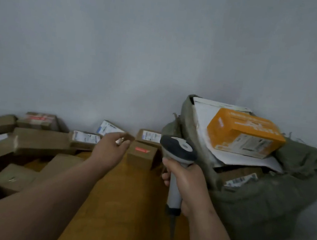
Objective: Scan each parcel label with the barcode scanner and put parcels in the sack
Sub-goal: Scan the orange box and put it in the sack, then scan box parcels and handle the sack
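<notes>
Head view: the left hand (110, 149) is reaching forward over the orange-brown tabletop (123, 205), fingers loosely spread and slightly curled, holding nothing. It is hovering just short of the small brown cardboard parcel with a red sticker (141, 155), which is standing near the far edge of the tabletop, immediately to the right of the fingertips (125, 138); whether they are touching it cannot be told because of blur. The right hand (183, 184) is wrapping its fingers around the handle of the grey-and-white handheld barcode scanner (178, 152), whose long axis is running from the near edge toward the far edge, with its dark head pointing away from the person toward the wall. The red-stickered parcel is lying between the two hands, nearer the left, so the left hand is judged the one to take it. Its sticker face is turned toward the person, and its long axis appears to be running left to right. Further brown cardboard parcels (41, 141) are lying in a heap along the left edge and far-left corner, several with white labels facing up. The grey-green woven sack (263, 202) is slumping at the right edge, mouth open, already holding an orange printed box (245, 134) resting on a white flat parcel (204, 113).
</notes>
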A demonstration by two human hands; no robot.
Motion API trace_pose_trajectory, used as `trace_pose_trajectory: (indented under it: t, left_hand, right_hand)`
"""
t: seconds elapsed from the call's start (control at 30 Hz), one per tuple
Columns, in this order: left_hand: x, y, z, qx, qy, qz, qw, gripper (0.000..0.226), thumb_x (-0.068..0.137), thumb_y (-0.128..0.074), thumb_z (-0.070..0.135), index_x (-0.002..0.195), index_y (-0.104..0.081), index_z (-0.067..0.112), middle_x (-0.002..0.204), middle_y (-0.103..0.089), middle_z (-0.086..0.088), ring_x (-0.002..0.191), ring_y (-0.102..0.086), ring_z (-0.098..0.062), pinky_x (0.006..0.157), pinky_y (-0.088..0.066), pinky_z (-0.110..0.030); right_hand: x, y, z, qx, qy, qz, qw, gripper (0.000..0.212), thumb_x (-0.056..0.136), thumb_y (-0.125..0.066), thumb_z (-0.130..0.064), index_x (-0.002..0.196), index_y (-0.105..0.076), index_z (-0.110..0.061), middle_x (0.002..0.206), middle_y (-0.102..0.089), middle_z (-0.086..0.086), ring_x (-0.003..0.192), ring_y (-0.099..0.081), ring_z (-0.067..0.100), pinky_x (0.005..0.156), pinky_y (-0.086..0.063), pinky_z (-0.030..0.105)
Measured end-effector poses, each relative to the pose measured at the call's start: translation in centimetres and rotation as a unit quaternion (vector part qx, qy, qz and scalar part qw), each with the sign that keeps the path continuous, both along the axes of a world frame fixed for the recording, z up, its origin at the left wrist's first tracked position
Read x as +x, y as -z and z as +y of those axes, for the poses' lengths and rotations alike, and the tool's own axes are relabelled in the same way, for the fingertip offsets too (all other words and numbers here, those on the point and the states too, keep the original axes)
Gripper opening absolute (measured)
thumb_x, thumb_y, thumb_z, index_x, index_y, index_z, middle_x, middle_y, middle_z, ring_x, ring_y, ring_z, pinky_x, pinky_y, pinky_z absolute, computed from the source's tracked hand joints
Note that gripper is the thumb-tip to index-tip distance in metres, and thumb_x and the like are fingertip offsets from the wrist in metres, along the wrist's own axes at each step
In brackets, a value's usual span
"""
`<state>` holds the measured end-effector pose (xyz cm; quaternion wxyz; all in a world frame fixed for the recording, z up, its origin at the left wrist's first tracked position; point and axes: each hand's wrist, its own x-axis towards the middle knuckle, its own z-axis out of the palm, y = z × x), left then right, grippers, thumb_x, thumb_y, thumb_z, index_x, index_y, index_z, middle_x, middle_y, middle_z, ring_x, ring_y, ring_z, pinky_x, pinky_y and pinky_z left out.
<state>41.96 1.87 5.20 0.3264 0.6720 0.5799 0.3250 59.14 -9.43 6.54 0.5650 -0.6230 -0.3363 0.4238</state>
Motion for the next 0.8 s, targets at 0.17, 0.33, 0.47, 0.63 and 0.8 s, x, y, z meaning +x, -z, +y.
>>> trace_pose_trajectory:
  t: [0.17,0.33,0.47,0.63,0.8]
  left_hand:
    - [-12.5,4.5,-1.3,-0.085,-0.109,-0.016,0.990,0.042,0.098,-0.058,0.031,0.140,-0.053,0.023,0.140,-0.056,-0.005,0.123,-0.055,-0.024,0.103,-0.047,-0.044]
    - [-19.8,8.2,-2.8,-0.136,-0.185,-0.013,0.973,0.048,0.099,-0.058,0.028,0.145,-0.046,0.019,0.143,-0.051,-0.010,0.124,-0.053,-0.030,0.097,-0.051,-0.047]
    - [-22.7,10.8,-2.4,-0.163,-0.208,-0.023,0.964,0.048,0.099,-0.058,0.026,0.145,-0.045,0.016,0.144,-0.050,-0.009,0.125,-0.052,-0.029,0.096,-0.048,-0.042]
    - [-23.1,13.6,-0.6,-0.186,-0.224,-0.016,0.957,0.051,0.098,-0.058,0.028,0.146,-0.043,0.019,0.143,-0.050,-0.008,0.126,-0.051,-0.026,0.095,-0.048,-0.041]
    - [-22.1,15.9,2.0,-0.175,-0.208,0.051,0.961,0.056,0.097,-0.059,0.034,0.148,-0.041,0.019,0.146,-0.044,-0.005,0.131,-0.047,-0.025,0.101,-0.049,-0.039]
  right_hand:
    - [-9.0,2.6,2.1,-0.034,-0.048,0.023,0.998,0.023,0.082,-0.079,-0.025,0.097,-0.070,-0.010,0.064,-0.067,-0.001,0.072,-0.066,0.022,0.069,-0.054,0.036]
    - [-15.1,5.3,4.0,-0.084,-0.097,0.032,0.991,0.020,0.083,-0.078,-0.024,0.089,-0.068,-0.008,0.054,-0.064,-0.004,0.068,-0.064,0.020,0.067,-0.053,0.034]
    - [-18.3,8.2,6.2,-0.134,-0.110,0.044,0.984,0.019,0.084,-0.078,-0.024,0.091,-0.067,-0.010,0.066,-0.065,0.001,0.072,-0.065,0.021,0.070,-0.054,0.036]
    - [-20.1,12.2,9.8,-0.181,-0.113,0.067,0.975,0.020,0.086,-0.076,-0.024,0.101,-0.067,-0.012,0.092,-0.069,0.005,0.088,-0.068,0.020,0.077,-0.054,0.037]
    - [-21.5,16.1,13.4,-0.215,-0.124,0.100,0.964,0.033,0.086,-0.076,-0.027,0.114,-0.066,-0.012,0.106,-0.069,0.006,0.102,-0.067,0.021,0.090,-0.054,0.038]
